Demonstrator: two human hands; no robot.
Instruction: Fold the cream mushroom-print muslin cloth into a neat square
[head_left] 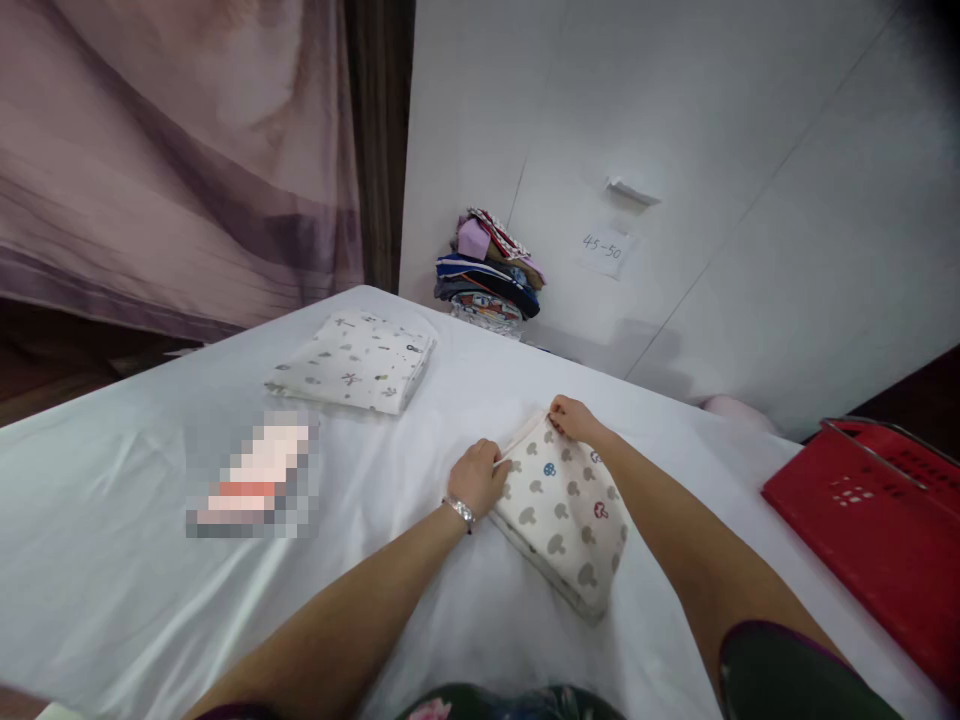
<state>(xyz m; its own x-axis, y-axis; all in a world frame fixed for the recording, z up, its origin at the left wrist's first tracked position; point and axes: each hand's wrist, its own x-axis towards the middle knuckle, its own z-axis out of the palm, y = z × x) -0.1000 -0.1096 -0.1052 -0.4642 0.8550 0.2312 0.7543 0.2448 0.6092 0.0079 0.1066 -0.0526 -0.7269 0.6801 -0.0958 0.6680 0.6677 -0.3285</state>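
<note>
A folded white cloth with a mushroom print [564, 515] lies on the white sheet [135, 560] in front of me. My left hand [478, 476], with a bracelet at the wrist, pinches the cloth's far left corner. My right hand [573, 418] pinches the far edge at the other corner. Both hands are closed on the cloth's top fold.
A second folded patterned cloth [354, 362] lies further back to the left. A stack of folded clothes [489, 272] sits against the white wall. A red plastic basket [877, 515] stands at the right edge. A blurred-out patch [255, 475] lies on the sheet at left.
</note>
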